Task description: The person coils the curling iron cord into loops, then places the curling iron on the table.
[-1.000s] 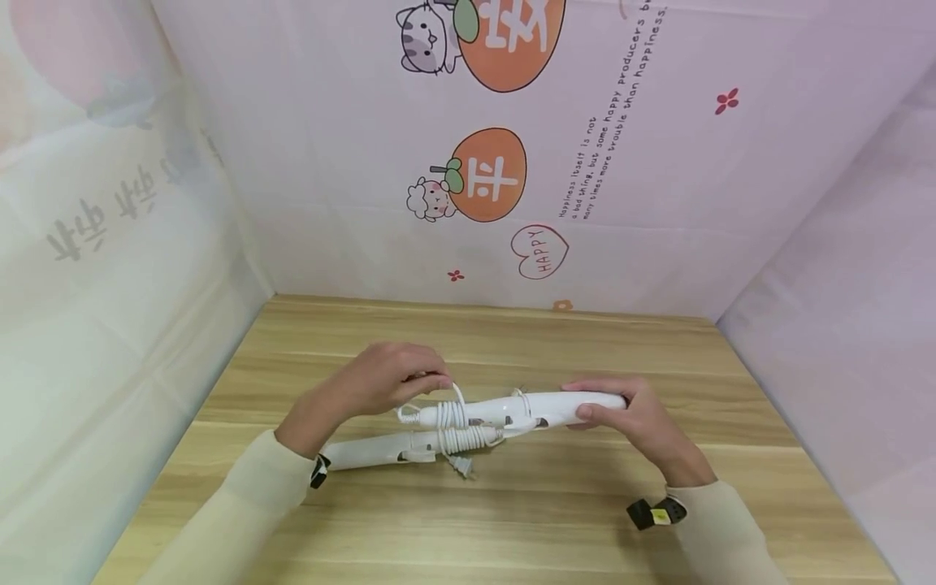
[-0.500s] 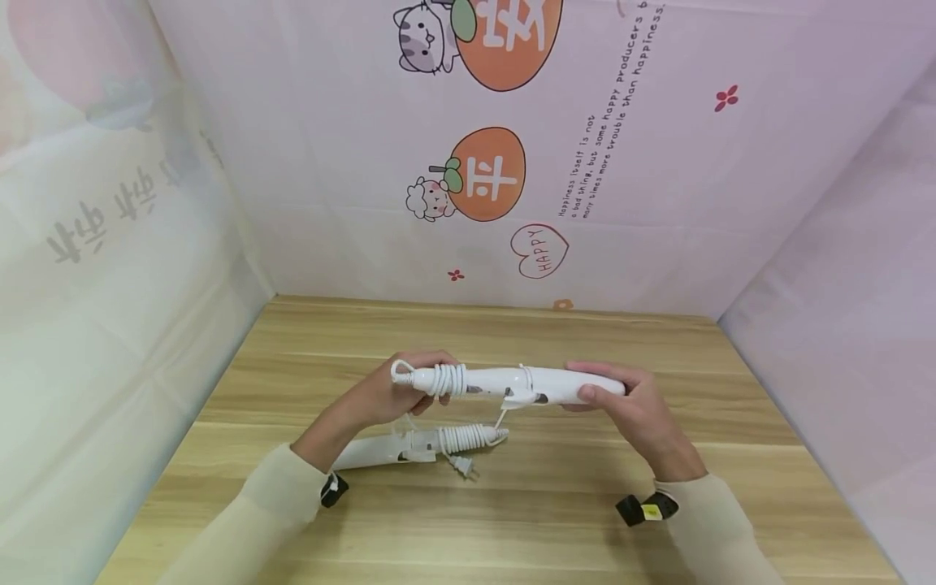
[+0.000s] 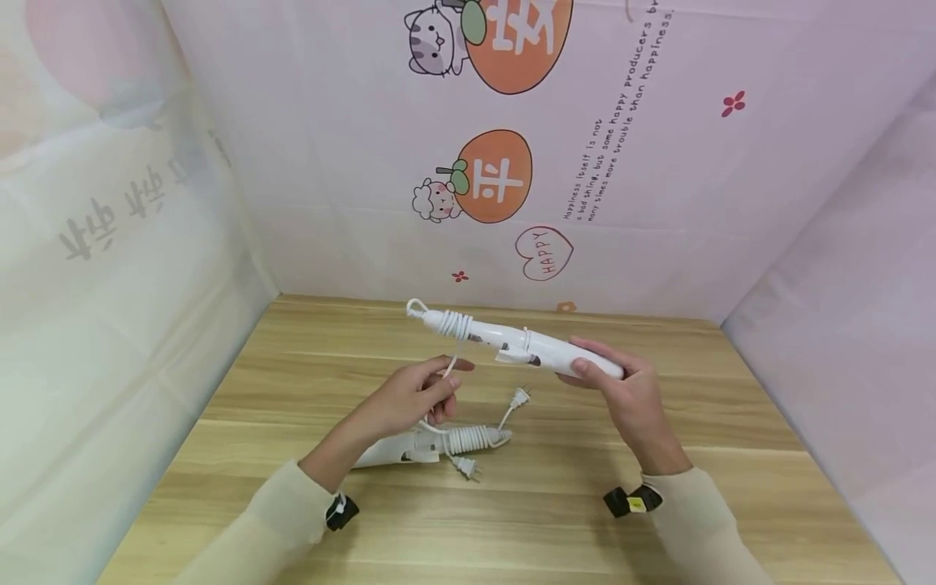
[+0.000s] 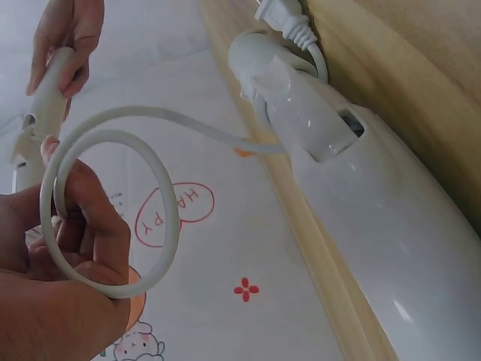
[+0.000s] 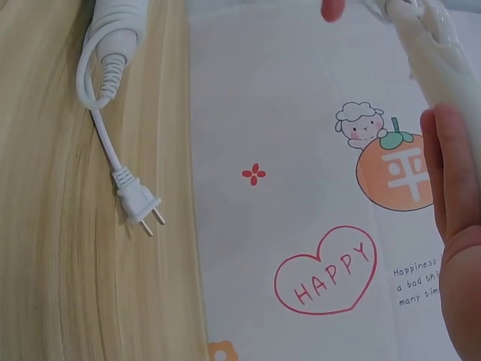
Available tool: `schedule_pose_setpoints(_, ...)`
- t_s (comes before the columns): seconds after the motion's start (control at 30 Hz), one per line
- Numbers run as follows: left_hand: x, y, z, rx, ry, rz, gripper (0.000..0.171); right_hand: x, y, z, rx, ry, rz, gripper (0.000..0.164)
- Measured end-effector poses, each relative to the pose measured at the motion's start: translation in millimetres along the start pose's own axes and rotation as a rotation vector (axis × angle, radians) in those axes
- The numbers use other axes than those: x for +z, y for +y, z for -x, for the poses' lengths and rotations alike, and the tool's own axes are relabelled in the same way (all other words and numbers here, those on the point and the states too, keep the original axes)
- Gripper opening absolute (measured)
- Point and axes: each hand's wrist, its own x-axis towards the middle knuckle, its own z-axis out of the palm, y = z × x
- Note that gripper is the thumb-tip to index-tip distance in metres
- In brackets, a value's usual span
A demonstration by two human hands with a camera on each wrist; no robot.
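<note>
My right hand [image 3: 632,398] grips one end of a white hair iron [image 3: 563,353], raised above the table and tilted with its cord end up to the left. Several turns of white cord [image 3: 456,325] wrap that far end. Below it, my left hand [image 3: 413,398] pinches the cord hanging from the wrap, and a loose loop of cord [image 4: 171,203] stands around its fingers in the left wrist view. A second white hair iron [image 3: 383,449] lies on the table under the left hand, partly hidden by it, with its own cord [image 3: 468,439] coiled round one end.
Two white two-pin plugs lie by the second iron: one plug [image 3: 465,467] in front, another plug [image 3: 520,397] behind. The wooden table [image 3: 585,512] meets a printed cloth wall [image 3: 351,244] at the back, with cloth walls on both sides.
The right hand has lifted the hair iron away from the second one and tilted its cord end up. The left hand passed behind the iron and now holds its cord below it.
</note>
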Motion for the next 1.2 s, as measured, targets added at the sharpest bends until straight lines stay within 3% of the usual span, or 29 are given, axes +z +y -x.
schedule_pose_setpoints(0.13,4.4,1.7,3.5,0.012,0.020,-0.052,0.036,0,2,-2,-0.028,0.056,-0.022,0.034)
schedule_pose_setpoints(0.4,10.9,12.5,17.5,-0.030,0.101,-0.387,0.022,-4,8,-3,-0.070,0.080,0.099,0.033)
schedule_pose_setpoints(0.5,8.1,17.1,21.5,0.004,0.133,-0.497,0.018,-6,11,0,-0.058,0.057,0.147,0.032)
schedule_pose_setpoints(0.6,1.3,19.5,23.1,0.087,0.185,-0.622,0.019,-10,12,2,-0.035,0.013,0.190,0.031)
schedule_pose_setpoints(0.83,-14.1,17.8,20.9,0.298,0.278,-0.909,0.015,-18,6,9,0.072,-0.146,0.434,0.029)
schedule_pose_setpoints(1.0,-23.7,14.7,14.8,0.427,0.259,-1.020,0.014,-19,5,16,0.063,-0.247,0.384,0.026)
schedule_pose_setpoints(1.2,-34.5,9.4,5.9,0.538,0.183,-1.046,0.015,-25,3,18,0.058,-0.352,0.239,0.027)
